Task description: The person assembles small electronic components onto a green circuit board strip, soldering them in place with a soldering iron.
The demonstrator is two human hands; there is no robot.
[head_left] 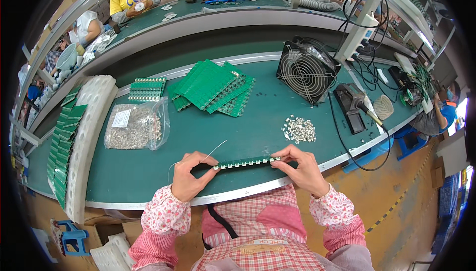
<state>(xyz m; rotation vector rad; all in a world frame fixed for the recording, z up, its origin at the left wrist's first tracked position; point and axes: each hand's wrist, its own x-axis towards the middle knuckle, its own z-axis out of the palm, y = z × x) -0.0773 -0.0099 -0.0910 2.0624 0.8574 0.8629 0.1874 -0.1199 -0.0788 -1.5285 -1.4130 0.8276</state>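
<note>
A narrow green circuit board strip (248, 163) with a row of small white-metal parts along its near edge is tilted up on edge near the front of the table. Its left end is pinched by my left hand (189, 174), with thumb and forefinger. At the other end, my right hand (301, 171) grips it the same way. A thin silvery wire (214, 149), which looks like solder, sticks up past the fingers of my left hand. Beyond my right hand lies a pile of small metallic connectors (299, 130).
Green circuit boards (210, 86) are stacked at the back, beside a clear bag of small parts (135, 126). White foam (91, 137) holding more boards stands left. A black fan (308, 70) and soldering iron (368, 110) with its cable stand right. People work across the far bench.
</note>
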